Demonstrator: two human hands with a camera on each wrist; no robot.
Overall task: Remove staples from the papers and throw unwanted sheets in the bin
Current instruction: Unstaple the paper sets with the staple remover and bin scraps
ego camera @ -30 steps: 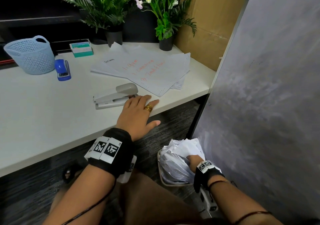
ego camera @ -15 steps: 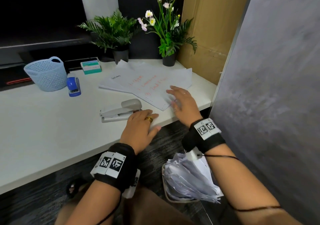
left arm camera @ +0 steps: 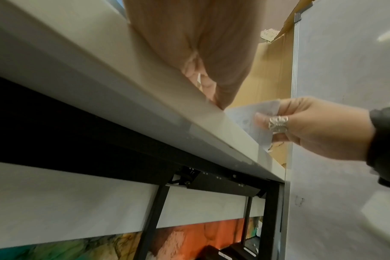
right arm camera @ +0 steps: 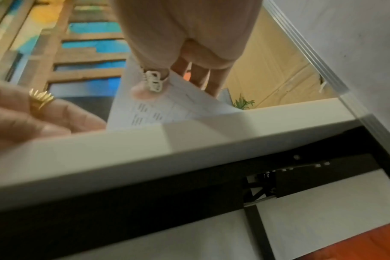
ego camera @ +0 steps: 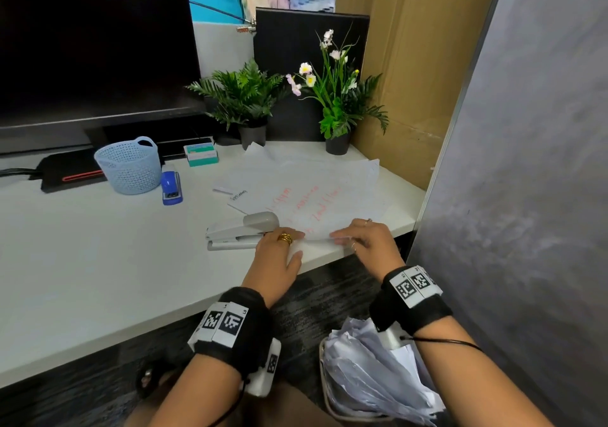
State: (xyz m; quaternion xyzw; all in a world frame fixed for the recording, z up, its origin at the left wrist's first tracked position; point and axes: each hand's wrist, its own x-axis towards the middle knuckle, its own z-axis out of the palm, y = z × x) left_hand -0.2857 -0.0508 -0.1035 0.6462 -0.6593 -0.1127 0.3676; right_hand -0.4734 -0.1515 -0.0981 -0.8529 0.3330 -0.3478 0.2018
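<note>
A spread of white papers [ego camera: 316, 193] with red writing lies on the white desk [ego camera: 98, 262]. My right hand [ego camera: 342, 239] pinches the near edge of the top sheet [right arm camera: 167, 110] between thumb and fingers and lifts it off the desk edge. In the left wrist view the right hand [left arm camera: 269, 123] has a ringed thumb on the sheet [left arm camera: 256, 112]. My left hand [ego camera: 283, 245] rests flat on the desk edge, fingers touching the sheet's near corner, beside a grey stapler [ego camera: 243, 229]. Below the desk stands a bin [ego camera: 324, 380] stuffed with crumpled paper [ego camera: 368, 377].
A small blue stapler [ego camera: 171, 186], a light blue basket [ego camera: 128, 166] and a green-and-white box [ego camera: 200, 154] stand at the back left. Two potted plants [ego camera: 246, 97] and a dark monitor [ego camera: 92, 44] line the rear. A grey partition [ego camera: 526, 196] walls the right side.
My right hand came up out of the bin, reached onto the papers and took hold of the top sheet's near edge. The left hand stayed by the grey stapler.
</note>
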